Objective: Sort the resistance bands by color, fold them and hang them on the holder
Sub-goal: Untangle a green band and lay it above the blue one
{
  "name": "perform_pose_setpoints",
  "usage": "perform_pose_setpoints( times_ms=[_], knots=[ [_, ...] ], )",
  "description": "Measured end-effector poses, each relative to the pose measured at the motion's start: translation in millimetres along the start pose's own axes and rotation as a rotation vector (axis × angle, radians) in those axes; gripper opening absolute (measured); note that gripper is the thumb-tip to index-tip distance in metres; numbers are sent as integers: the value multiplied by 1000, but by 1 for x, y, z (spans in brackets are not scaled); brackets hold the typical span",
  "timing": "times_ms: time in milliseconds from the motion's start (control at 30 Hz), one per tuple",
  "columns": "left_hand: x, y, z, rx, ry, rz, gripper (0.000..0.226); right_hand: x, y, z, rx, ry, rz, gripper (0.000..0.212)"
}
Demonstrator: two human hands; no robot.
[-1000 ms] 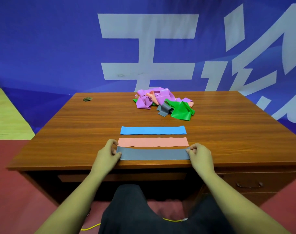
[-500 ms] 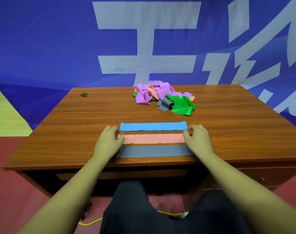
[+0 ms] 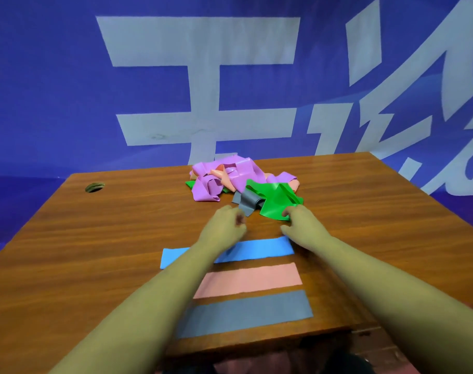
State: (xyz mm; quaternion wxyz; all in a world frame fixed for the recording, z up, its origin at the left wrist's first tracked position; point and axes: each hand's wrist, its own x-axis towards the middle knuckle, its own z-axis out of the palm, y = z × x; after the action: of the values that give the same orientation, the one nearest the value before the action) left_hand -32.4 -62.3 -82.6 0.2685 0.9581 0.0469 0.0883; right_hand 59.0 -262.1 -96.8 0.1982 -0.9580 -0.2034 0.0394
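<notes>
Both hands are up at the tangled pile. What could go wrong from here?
1. The green band at the right hand overlaps the pile's grey band and purple bands; a pull may drag them along.
2. The left forearm passes over the flat blue band; drawing back could skew the sorted row.
3. The flat grey band lies close to the front edge of the desk and might get swept off.

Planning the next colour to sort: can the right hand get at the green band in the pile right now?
Probably yes. The right hand is at the near edge of the green band, which lies on top at the near side of the pile, nothing covering it.
</notes>
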Motion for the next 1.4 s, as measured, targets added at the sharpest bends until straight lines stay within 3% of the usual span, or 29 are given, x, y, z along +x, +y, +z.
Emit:
perform_pose_setpoints(
  times_ms=[100,367,433,533,633,700,767,833,933,1033,1100,1167,1267,1333,1400],
  knots=[
    [30,9,24,7,-25,46,14,22,13,7,-33,-14,-40,47],
    [69,-1,74,-53,-63,59,58,47,33,24,-13,203,-232,16],
    [73,-4,76,-108,-11,72,54,44,23,7,83,240,-305,15],
    [75,1,66,-197,163,140,25,35,-2,-36,304,303,-393,9],
    [66,19,36,-486,265,96,14,25,-26,-78,488,341,-384,8],
    [56,38,11,-766,192,76,13,18,-40,-98,555,380,-385,9],
    [43,59,-14,-1070,56,76,30,10,-53,-115,610,406,-393,9],
    [31,75,-34,-1207,44,106,42,-3,-67,-132,631,413,-401,9],
    [14,95,-64,-1172,198,223,41,-23,-87,-153,641,417,-415,9],
    [1,112,-96,-1140,338,249,17,-44,-101,-169,682,414,-393,9],
    [-7,119,-113,-1103,371,237,13,-57,-105,-175,731,373,-358,8],
    [-15,123,-127,-1056,378,228,9,-69,-105,-175,833,257,-336,10],
    [-25,127,-140,-987,314,196,3,-85,-106,-172,967,79,-369,30],
    [-32,128,-145,-952,264,179,7,-95,-110,-170,1006,74,-395,35],
    [-37,127,-145,-938,230,171,14,-102,-117,-169,1016,122,-392,25]
  ],
)
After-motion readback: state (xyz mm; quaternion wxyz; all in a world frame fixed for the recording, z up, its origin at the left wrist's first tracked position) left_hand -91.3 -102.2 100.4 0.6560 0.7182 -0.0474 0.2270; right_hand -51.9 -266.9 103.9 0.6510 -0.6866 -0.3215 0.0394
